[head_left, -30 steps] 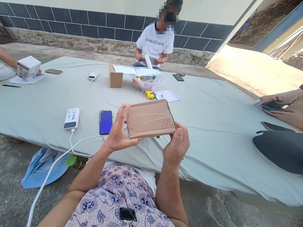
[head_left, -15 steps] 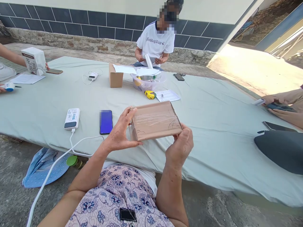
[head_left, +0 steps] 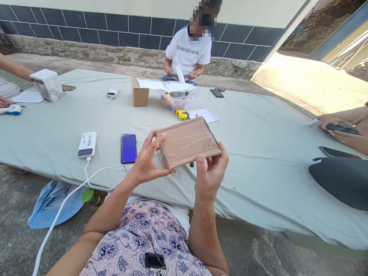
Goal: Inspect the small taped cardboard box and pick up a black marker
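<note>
A flat brown cardboard box (head_left: 188, 142), with shiny tape across it and a few pen marks on top, is held tilted above the table's near edge. My left hand (head_left: 148, 157) grips its left end, thumb along the near side and fingers at the far left corner. My right hand (head_left: 211, 170) holds the near right corner, thumb at the front edge and fingers partly hidden around the right end. Just under the box, a small black object (head_left: 192, 164) shows on the cloth; its kind is unclear.
Left of my hands lie a blue-screened phone (head_left: 128, 148) and a white power bank (head_left: 87, 145) with a cable. Beyond the box are a yellow tape measure (head_left: 182, 114), a clear plastic basin (head_left: 195, 102) and an upright carton (head_left: 140, 96). Other people sit left, right and opposite.
The box's far right edge has risen slightly. My right thumb has shifted leftward along the near edge. At the left, another person's hand has moved a white box rightward.
</note>
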Available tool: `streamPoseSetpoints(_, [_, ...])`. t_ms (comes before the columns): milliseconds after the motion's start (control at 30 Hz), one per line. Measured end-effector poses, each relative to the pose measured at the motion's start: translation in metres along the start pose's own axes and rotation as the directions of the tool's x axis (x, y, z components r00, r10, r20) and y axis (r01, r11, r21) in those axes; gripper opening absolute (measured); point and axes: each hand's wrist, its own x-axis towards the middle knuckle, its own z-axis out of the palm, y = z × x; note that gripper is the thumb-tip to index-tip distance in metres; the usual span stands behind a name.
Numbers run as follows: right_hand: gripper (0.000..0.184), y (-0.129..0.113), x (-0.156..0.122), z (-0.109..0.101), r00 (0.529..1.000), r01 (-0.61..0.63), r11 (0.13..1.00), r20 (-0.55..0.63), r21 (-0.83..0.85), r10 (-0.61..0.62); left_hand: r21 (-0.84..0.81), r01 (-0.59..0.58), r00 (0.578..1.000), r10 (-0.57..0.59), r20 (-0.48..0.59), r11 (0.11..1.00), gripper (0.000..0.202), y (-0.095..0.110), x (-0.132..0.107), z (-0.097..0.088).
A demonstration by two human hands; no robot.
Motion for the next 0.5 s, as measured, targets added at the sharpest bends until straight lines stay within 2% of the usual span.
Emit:
streamPoseSetpoints(233, [0.113, 0.0009, -0.0075, 0.0057, 0.99, 0.104, 0.983, 0.115, -0.151, -0.087, 0.011, 0.085, 0.996, -0.084, -0.041, 0.996, 0.106, 0.0006, -0.0014, 0.0047])
streamPoseSetpoints(367, [0.134, 0.0054, -0.0077, 0.0054, 0.969, 0.173, 0.963, 0.211, -0.207, -0.129, 0.012, 0.112, 0.992, -0.111, -0.06, 0.994, 0.098, 0.0017, -0.0023, 0.0063])
streamPoseSetpoints(500, [0.143, 0.0087, -0.0057, 0.0026, 0.956, 0.194, 0.954, 0.264, -0.227, -0.132, 0.025, 0.112, 0.992, -0.11, -0.057, 0.993, 0.095, 0.0022, -0.0041, 0.0086])
